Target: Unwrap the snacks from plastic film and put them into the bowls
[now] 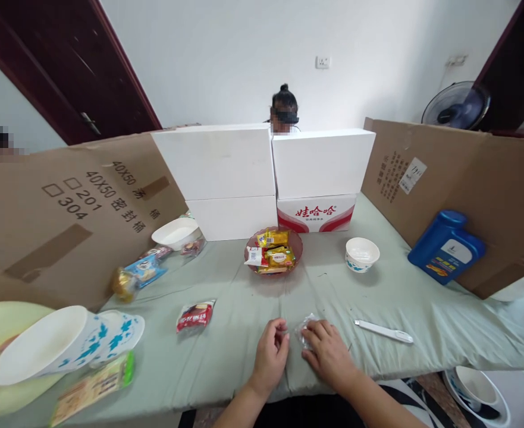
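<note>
Close to the table's front edge, my right hand (pixel 328 352) has its bent fingers on a crumpled clear plastic wrapper (pixel 305 328), which lies partly under them. Just to the left, my left hand (pixel 270 352) is curled, thumb close to the fingers; whatever it may hold is too small to make out. A red snack packet (pixel 195 315) lies left of my hands. Beyond them, a reddish glass bowl (pixel 300 254) holds several yellow and red snack packets (pixel 280 257). To the right rests a slim white plastic tool (pixel 383 331).
White boxes (pixel 228 172) and cardboard panels (pixel 78 220) wall in the green-covered table (pixel 226 371). A small white bowl (pixel 362 252) and blue bottle (pixel 446 246) stand right. Left are stacked bowls (pixel 43 345), a yellow basin (pixel 16 312) and packets (pixel 148 270). A person sits behind the boxes.
</note>
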A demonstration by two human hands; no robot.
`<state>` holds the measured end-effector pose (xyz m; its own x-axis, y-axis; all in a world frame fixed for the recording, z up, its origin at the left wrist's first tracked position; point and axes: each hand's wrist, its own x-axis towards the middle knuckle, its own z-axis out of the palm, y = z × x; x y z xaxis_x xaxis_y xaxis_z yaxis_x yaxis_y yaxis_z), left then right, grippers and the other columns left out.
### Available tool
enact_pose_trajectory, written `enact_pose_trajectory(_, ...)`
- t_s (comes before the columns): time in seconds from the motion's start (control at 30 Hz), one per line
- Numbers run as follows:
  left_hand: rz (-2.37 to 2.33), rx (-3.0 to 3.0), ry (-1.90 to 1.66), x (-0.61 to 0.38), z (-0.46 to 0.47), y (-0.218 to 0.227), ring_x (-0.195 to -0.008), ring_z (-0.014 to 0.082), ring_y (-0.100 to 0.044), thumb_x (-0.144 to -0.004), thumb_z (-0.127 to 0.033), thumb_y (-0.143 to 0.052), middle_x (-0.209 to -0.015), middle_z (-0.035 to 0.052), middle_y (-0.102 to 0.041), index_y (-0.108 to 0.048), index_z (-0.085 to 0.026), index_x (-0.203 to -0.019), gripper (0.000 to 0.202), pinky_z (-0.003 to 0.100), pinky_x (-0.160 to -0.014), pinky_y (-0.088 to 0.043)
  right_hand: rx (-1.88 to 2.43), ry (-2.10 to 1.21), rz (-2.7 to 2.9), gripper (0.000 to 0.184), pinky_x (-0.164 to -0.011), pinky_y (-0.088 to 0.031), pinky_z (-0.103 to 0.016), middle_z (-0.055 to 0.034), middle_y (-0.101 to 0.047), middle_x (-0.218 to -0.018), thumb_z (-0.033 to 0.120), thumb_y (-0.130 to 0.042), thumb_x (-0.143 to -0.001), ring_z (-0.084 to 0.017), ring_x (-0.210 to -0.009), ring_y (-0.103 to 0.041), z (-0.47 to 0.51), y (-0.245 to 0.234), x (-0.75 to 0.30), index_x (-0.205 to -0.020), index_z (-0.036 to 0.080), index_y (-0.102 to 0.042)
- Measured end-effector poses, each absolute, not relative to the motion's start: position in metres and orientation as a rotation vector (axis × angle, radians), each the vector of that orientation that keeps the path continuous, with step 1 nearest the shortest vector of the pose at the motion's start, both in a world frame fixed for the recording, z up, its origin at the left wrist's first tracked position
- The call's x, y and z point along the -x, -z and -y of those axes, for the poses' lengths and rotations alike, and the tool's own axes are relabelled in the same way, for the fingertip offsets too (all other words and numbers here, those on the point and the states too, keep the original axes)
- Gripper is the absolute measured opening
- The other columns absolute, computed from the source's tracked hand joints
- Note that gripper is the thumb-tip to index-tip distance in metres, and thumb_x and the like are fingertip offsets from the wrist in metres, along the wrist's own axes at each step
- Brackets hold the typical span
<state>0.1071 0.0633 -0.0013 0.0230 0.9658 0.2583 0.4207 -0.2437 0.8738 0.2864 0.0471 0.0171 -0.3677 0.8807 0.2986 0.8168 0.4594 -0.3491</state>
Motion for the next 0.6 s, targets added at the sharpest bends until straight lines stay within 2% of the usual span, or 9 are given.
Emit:
enact_pose_trajectory(0.1, -1.406, -1.712, -1.196, -0.106, -0.064, 0.003, -0.076, 0.0187, -0.063, -0.086, -0.029, -0.052, -0.087, 0.0052, -0.065, -0.057, -0.02, -0.101, 0.019, 0.032, -0.07, -0.053, 1.383, -0.279, 2.298, 0.022, -0.083, -0.047, -0.034, -0.0035, -0.067, -0.099, 0.015, -0.053, -0.087, -0.02, -0.093, -0.058, -0.057, -0.019, -0.291, -0.102, 0.024, -0.066)
enact_pose_trajectory(0.2, -1.389, -1.743, -1.184, -0.107, -0.064, 0.001, -0.079, 0.0198, -0.064, -0.085, -0.03, -0.052, -0.088, 0.0055, -0.066, -0.059, -0.021, -0.099, 0.018, 0.032, -0.072, -0.053, 1.376, -0.167, 2.146, 0.022, -0.078, -0.048, -0.03, -0.0036, -0.067, -0.088, 0.019, -0.047, -0.089, -0.018, -0.085, -0.06, -0.087, -0.039, -0.322, -0.094, 0.024, -0.069)
enact_pose_trajectory(0.27, -1.373, -1.798, -1.138, -0.108, -0.064, -0.001, -0.077, 0.0193, -0.063, -0.086, -0.029, -0.051, -0.086, 0.005, -0.065, -0.059, -0.021, -0.096, 0.015, 0.031, -0.07, -0.052, 1.506, 0.029, 1.946, 0.025, -0.083, -0.047, -0.035, -0.0069, -0.065, -0.095, 0.026, -0.045, -0.09, -0.02, -0.092, -0.058, -0.118, -0.062, -0.357, -0.097, 0.025, -0.069)
enact_pose_trajectory(0.33, -1.354, -1.884, -1.068, -0.109, -0.064, -0.004, -0.074, 0.0186, -0.061, -0.087, -0.027, -0.049, -0.082, 0.0042, -0.064, -0.059, -0.021, -0.091, 0.013, 0.03, -0.068, -0.05, 1.63, 0.126, 1.82, 0.035, -0.092, -0.04, -0.043, -0.0125, -0.062, -0.105, 0.03, -0.037, -0.094, -0.025, -0.103, -0.052, -0.152, -0.085, -0.395, -0.109, 0.02, -0.067)
enact_pose_trajectory(0.43, -1.344, -1.987, -1.002, -0.11, -0.065, -0.007, -0.072, 0.0184, -0.06, -0.087, -0.025, -0.047, -0.079, 0.0037, -0.062, -0.058, -0.021, -0.086, 0.012, 0.03, -0.067, -0.048, 1.85, 0.193, 1.764, 0.042, -0.095, -0.035, -0.043, -0.0154, -0.059, -0.113, 0.034, -0.033, -0.095, -0.027, -0.109, -0.048, -0.196, -0.107, -0.44, -0.116, 0.017, -0.064)
enact_pose_trajectory(0.53, -1.355, -2.009, -0.99, -0.11, -0.067, -0.007, -0.073, 0.0185, -0.059, -0.086, -0.022, -0.047, -0.079, 0.0037, -0.063, -0.058, -0.021, -0.084, 0.012, 0.029, -0.067, -0.046, 1.961, 0.085, 1.912, 0.038, -0.083, -0.041, -0.036, -0.0121, -0.066, -0.092, 0.041, -0.042, -0.09, -0.024, -0.091, -0.057, -0.219, -0.107, -0.46, -0.089, 0.018, -0.072)
enact_pose_trajectory(0.6, -1.359, -2.012, -0.983, -0.111, -0.067, -0.008, -0.074, 0.0185, -0.059, -0.084, -0.019, -0.047, -0.078, 0.0037, -0.063, -0.059, -0.021, -0.083, 0.012, 0.029, -0.068, -0.046, 2.009, -0.005, 2.025, 0.04, -0.076, -0.043, -0.034, -0.0092, -0.067, -0.076, 0.047, -0.046, -0.087, -0.022, -0.078, -0.06, -0.224, -0.101, -0.461, -0.073, 0.019, -0.071)
